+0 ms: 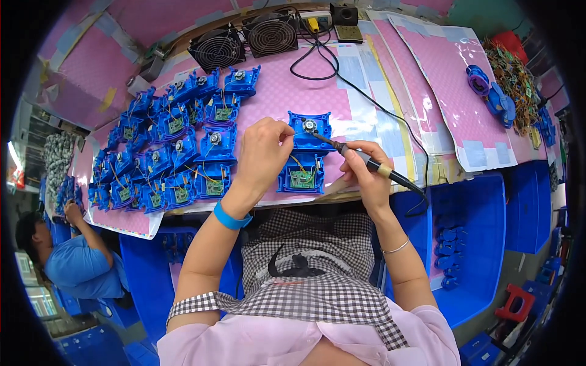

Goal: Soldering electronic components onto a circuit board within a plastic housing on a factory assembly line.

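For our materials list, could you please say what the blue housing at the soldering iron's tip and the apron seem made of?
The blue housing: seemingly moulded plastic, slightly glossy, given its even colour and crisp edges. The apron: apparently matte woven cloth, draping in soft folds; fibre unclear.

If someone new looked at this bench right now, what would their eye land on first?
Probably the crowd of blue housings filling the left side of the bench. Next, the soldering iron in the right hand, its tip by the round silver part of the blue unit in the middle, with the left hand just left of it. Then two black fans at the far edge.
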